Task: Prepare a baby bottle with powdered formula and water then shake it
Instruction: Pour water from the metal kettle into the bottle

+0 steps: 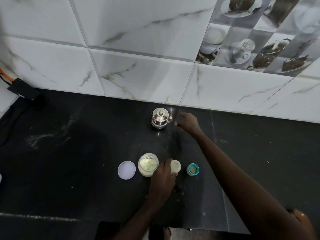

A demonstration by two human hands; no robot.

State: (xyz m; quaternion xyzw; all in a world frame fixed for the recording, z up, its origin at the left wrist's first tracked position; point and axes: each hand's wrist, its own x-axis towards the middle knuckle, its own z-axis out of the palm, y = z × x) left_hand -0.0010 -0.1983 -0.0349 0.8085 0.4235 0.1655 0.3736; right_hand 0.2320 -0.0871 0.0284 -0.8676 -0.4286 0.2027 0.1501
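Although the powder jar stands uncapped near the front edge of the black worktop, with its pale lid lying flat just to its left, the job looks to be in its middle stretch. The baby bottle stands open just right of the jar, and the left hand wraps its fingers around the bottle's side to steady it. A pale layer shows inside the bottle, probably formula already scooped in, though I cannot be sure. The jar holds cream-coloured powder with what seems a greenish scoop resting in it. The teal bottle cap sits apart to the right, so closing and shaking are not yet done. Toward the back edge, by the tiled wall, the right hand reaches beside the lidded steel kettle; its fingers are curled loosely and blurred, holding nothing I can make out. Water looks to be the next ingredient.
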